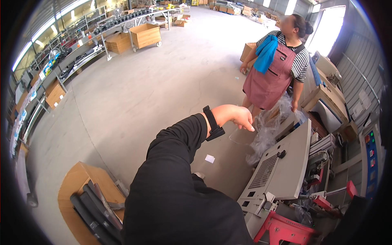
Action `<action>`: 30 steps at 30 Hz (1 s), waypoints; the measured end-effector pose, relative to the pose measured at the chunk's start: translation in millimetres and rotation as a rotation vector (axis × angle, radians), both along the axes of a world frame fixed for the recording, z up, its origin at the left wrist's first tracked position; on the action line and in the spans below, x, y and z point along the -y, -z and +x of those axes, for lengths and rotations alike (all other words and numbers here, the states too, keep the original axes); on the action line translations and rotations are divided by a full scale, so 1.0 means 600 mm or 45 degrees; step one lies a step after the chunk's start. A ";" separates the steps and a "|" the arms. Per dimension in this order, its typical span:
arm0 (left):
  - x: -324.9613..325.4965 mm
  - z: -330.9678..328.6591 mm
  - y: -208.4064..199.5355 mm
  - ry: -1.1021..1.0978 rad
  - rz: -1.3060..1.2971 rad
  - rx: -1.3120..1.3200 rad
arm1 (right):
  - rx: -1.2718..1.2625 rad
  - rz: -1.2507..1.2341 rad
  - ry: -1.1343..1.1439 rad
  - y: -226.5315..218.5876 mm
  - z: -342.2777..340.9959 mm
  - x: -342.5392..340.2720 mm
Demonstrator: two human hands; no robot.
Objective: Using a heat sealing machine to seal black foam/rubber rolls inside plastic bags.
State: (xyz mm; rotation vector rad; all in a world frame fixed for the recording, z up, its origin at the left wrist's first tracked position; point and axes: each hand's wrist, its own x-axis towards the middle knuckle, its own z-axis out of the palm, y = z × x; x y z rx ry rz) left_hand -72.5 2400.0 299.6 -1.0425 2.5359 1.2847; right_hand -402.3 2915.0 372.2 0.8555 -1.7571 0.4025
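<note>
My left hand (239, 116) reaches forward and to the right at mid-height, in a black sleeve (171, 171) with a black band (212, 123) at the wrist. Its fingers are curled in and mostly hidden, with the thumb pointing down. A faint, thin clear line hangs just below the hand; whether the hand holds it I cannot make out. Beyond and to the right lies crumpled clear plastic film (265, 141), beside a grey machine panel (281, 163) with a vent grille and a black knob. My right hand is not in view.
A person in a pink apron (271, 81) stands ahead. At lower left is a cardboard box (73, 192) holding dark tubes (92, 212). A red machine frame (286, 228) and blue control panel (371, 159) stand right. Workbenches (81, 61) and a wheeled box (145, 36) lie far left.
</note>
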 end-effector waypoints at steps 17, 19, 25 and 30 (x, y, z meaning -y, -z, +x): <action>0.011 -0.120 0.036 0.336 0.150 -0.173 | 0.254 -0.018 0.632 0.017 0.167 -0.154; -0.018 -0.156 0.008 0.441 0.203 -0.171 | 0.163 0.123 0.913 -0.008 0.282 -0.210; -0.101 -0.313 0.033 0.786 0.292 -0.117 | 0.151 0.193 1.116 0.008 0.347 -0.265; -0.224 -0.390 0.032 1.101 0.349 -0.110 | 0.287 0.245 1.318 0.010 0.440 -0.324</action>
